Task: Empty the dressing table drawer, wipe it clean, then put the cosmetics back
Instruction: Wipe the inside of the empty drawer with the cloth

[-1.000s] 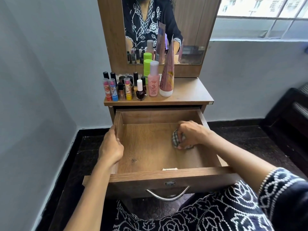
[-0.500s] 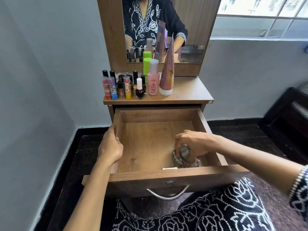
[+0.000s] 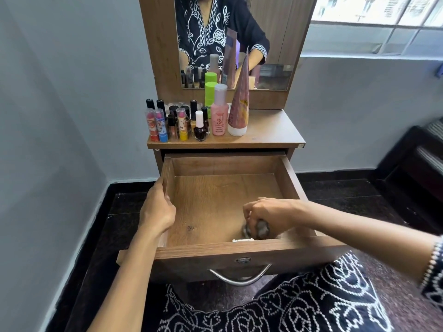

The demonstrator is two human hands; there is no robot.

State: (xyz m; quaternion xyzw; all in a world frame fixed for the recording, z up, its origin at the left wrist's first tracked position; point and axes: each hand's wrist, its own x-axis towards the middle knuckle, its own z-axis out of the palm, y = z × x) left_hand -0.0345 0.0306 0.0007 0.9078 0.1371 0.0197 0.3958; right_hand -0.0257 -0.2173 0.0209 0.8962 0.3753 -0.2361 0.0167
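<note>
Drawer [image 3: 285, 178] interior free; cosmetics [image 3: 191, 121] crowding tabletop

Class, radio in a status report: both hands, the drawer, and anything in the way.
Left hand grips drawer left wall. Right hand grips cloth, front right corner. Cosmetics on dressing table top. Small white item by front wall.

Right hand [image 3: 268, 215] is covering most of the motion-blurred cloth [image 3: 257, 230]; front wall is hiding the drawer [image 3: 230, 250] floor's near edge.
</note>
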